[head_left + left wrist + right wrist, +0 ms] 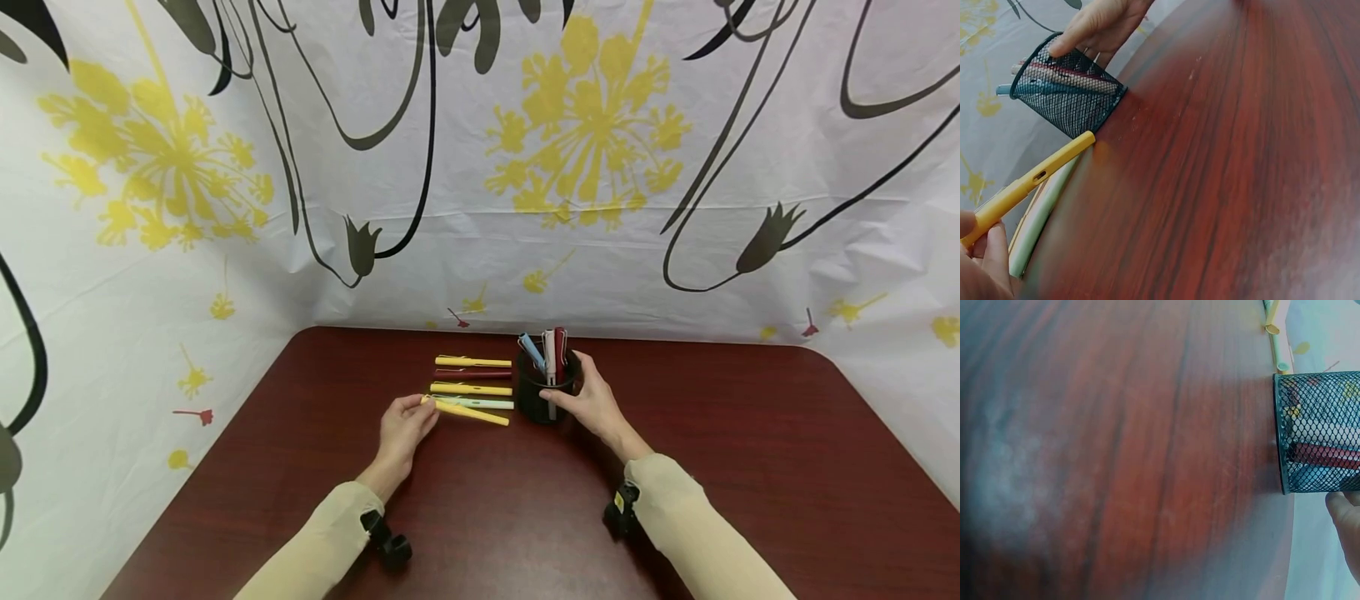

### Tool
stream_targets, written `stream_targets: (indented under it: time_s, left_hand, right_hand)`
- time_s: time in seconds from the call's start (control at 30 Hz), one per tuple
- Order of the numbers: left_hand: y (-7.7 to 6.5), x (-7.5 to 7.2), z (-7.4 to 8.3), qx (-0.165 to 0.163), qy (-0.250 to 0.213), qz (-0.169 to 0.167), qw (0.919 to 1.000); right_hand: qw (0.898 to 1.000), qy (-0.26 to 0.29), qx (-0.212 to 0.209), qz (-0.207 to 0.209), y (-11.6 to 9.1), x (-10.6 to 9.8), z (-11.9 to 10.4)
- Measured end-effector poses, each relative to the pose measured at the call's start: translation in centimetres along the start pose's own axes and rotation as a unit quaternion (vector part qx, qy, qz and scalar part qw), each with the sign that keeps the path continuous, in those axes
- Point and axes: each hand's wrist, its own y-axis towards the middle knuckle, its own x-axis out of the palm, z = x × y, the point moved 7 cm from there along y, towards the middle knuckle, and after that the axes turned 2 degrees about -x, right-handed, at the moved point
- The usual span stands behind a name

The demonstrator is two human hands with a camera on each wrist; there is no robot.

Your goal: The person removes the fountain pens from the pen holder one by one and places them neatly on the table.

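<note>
A yellow pen point(471, 412) is pinched by its left end between the thumb and fingers of my left hand point(403, 435). In the left wrist view that yellow pen point(1035, 181) slants up toward the mesh cup. My right hand point(592, 402) grips the black mesh pen cup point(534, 402) from its right side, thumb in front. Standing in the cup are a blue pen point(531, 350), a white pen point(550, 354) and a dark red pen point(561, 346). Just behind the pinched pen lies a pale green pen point(487, 404). The right wrist view shows the mesh cup point(1322, 431) and part of the right thumb.
Farther back in the row lie a yellow pen point(480, 390), a dark red pen point(472, 375) and another yellow pen point(472, 362), roughly parallel. All are on a dark red wooden table point(480, 517). A white patterned cloth point(465, 183) hangs behind the table's far edge.
</note>
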Motion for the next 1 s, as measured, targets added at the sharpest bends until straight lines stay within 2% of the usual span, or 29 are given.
stream_targets:
  time_s: [0.17, 0.43, 0.63, 0.77, 0.8, 0.9, 1.0]
  left_hand:
    - [0.3, -0.6, 0.0, 0.007, 0.048, -0.013, 0.9987]
    - [0.6, -1.3, 0.3, 0.022, 0.126, -0.021, 0.9915]
    - [0.7, -1.4, 0.5, 0.055, 0.181, -0.039, 0.9812]
    - [0.8, -1.6, 0.8, 0.082, 0.228, -0.041, 0.9693]
    - [0.8, -1.6, 0.9, 0.092, 0.246, -0.04, 0.964]
    - [0.8, -1.6, 1.5, 0.119, 0.302, -0.037, 0.945]
    - [0.8, -1.6, 2.1, 0.144, 0.36, -0.031, 0.9211]
  right_hand:
    - [1.0, 0.002, -0.003, 0.002, 0.0, 0.0, 0.0]
    - [1.0, 0.0, -0.008, 0.006, 0.0, -0.1, -0.1]
    - [1.0, -0.001, -0.006, 0.002, -0.1, 0.0, -0.1]
    - [1.0, 0.003, -0.002, 0.002, -0.1, 0.0, -0.2]
    - [1.0, 0.003, -0.001, 0.002, -0.1, 0.0, -0.2]
    - [1.0, 0.002, 0.001, 0.002, -0.1, 0.0, -0.2]
    - [1.0, -0.001, -0.001, 0.002, -0.1, 0.0, -0.2]
